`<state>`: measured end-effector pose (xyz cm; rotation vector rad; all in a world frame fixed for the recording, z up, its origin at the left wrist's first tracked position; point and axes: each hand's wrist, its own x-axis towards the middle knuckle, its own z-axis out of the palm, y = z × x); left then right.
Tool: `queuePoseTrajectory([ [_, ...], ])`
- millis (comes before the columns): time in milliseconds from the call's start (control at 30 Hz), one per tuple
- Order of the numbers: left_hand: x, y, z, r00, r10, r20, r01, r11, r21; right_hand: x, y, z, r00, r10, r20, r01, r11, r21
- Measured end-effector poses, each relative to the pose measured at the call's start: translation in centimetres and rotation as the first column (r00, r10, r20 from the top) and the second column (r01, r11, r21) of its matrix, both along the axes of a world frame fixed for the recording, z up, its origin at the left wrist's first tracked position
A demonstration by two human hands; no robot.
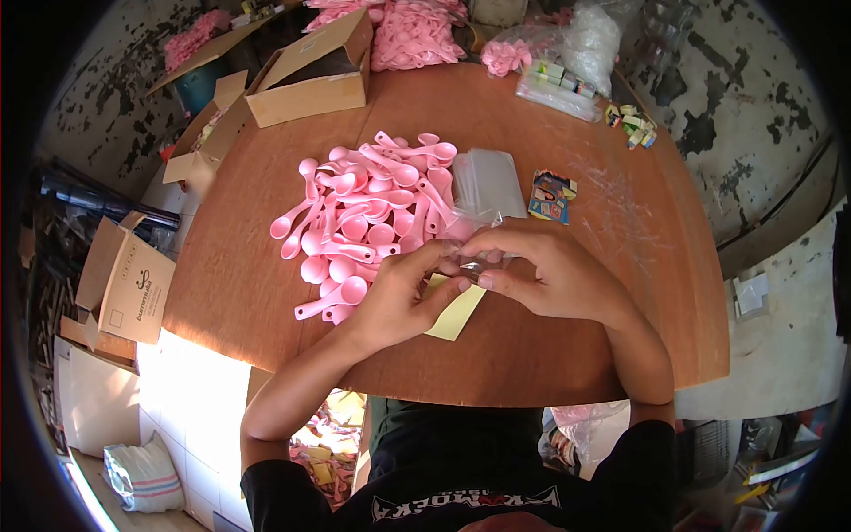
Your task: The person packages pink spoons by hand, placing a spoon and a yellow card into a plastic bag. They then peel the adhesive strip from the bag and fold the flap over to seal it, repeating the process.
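Observation:
My left hand (396,297) and my right hand (551,271) meet over the near middle of the table, fingers pinching a small clear plastic bag (483,259) between them. The film crinkles and shines, and its upper edge stands up past my right fingers. A pale yellow paper slip (456,316) lies just below the fingertips, partly covered by my left thumb. Left of and beyond my hands spreads a heap of pink plastic spoons (363,202). Behind the bag rests a stack of flat clear bags (493,180).
Printed cards (551,196) lie right of the bag stack. An open cardboard box (310,75) and bulk pink spoons (417,35) stand at the back of the wooden table (532,363). Small label bundles (632,126) sit far right. Another box (133,279) is off the left edge.

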<state>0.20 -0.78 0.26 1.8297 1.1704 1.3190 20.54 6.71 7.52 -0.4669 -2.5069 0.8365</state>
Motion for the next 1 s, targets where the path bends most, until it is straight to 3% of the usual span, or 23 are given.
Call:
queuePoseTrajectory([
  [67, -0.1, -0.1, 0.3, 0.999, -0.001, -0.037, -0.002, 0.997, -0.073, 0.0, 0.0, 0.0, 1.000, -0.005, 0.005, 0.005, 1.000, 0.000],
  [200, -0.2, 0.1, 0.3, 0.998, -0.037, -0.053, 0.034, 0.998, -0.058, 0.2, -0.1, 0.2, 1.000, -0.013, 0.026, 0.014, 1.000, -0.016],
  [367, 0.0, 0.6, -0.7, 0.995, -0.075, 0.068, 0.077, 0.997, -0.025, 0.3, 0.1, -0.1, 1.000, -0.012, 0.024, 0.012, 1.000, 0.020],
  [1000, 0.0, 0.5, -0.4, 0.996, -0.085, 0.021, 0.087, 0.992, -0.089, 0.3, 0.5, -0.1, 0.999, -0.036, 0.019, 0.035, 0.999, 0.022],
])
